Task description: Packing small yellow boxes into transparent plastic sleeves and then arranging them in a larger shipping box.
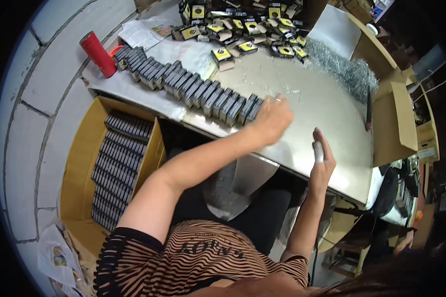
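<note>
Left hand [272, 118] presses flat, clasping nothing, on end of long row of dark rectangular blocks [193, 88] on grey metal table [327, 109]. Right hand [322, 158] empty, loosely open. Cardboard box [84, 148] part-filled; yellow-faced loose pieces [248, 29] left unsorted.

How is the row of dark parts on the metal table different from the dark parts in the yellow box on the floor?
The table row is one long slanting line on the metal table; the box parts are packed in several stacked rows inside the yellow box. The left hand rests at the end of the table row; no hand is near the box parts. Both look like the same dark, flat parts set on edge.
</note>
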Demonstrator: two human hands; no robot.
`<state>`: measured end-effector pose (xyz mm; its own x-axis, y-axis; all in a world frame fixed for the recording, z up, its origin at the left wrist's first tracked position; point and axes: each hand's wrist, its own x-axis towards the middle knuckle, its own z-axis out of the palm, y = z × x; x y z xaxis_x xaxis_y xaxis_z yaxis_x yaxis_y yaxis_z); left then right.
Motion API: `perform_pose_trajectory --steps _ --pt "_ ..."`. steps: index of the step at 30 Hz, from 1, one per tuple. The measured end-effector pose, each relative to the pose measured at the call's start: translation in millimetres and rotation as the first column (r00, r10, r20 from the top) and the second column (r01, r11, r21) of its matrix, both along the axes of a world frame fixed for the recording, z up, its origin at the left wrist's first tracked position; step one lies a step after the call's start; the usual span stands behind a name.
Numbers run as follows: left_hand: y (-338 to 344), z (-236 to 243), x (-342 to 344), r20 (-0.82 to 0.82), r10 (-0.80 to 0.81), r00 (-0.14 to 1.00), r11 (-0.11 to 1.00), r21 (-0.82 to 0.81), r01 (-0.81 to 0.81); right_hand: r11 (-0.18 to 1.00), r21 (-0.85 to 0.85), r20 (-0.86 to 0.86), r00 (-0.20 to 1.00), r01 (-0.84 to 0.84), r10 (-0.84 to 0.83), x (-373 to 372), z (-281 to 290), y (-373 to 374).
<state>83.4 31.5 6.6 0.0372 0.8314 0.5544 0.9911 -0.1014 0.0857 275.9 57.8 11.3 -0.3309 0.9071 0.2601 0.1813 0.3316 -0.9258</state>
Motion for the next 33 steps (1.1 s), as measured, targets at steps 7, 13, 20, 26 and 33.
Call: perform_pose_trajectory --steps 7,13,20,26,33 --pt "48.0 -1.4 -71.9 0.205 -0.128 0.97 0.927 -0.323 0.19 0.93 0.314 0.437 0.898 -0.194 0.039 -103.7 -71.7 201.2" --pt "151.6 -10.1 -206.9 0.274 0.225 0.935 0.965 -0.193 -0.176 0.866 0.47 0.564 0.813 -0.17 -0.146 -241.2 -106.8 305.8" --pt "169.8 1.5 -224.3 -0.246 0.185 0.951 0.649 -0.697 -0.306 0.793 0.3 0.841 0.54 -0.53 0.043 -217.5 -77.1 226.7" --pt "99.9 31.4 -184.8 0.055 0.101 0.993 0.971 -0.223 -0.086 0.784 0.343 0.839 0.544 -0.517 -0.008 -97.6 -77.1 142.7" --pt "-59.4 43.0 -84.2 0.477 -0.429 0.767 0.874 0.003 0.486 0.913 0.166 0.728 0.67 -0.372 0.141 -15.4 -60.9 62.6"
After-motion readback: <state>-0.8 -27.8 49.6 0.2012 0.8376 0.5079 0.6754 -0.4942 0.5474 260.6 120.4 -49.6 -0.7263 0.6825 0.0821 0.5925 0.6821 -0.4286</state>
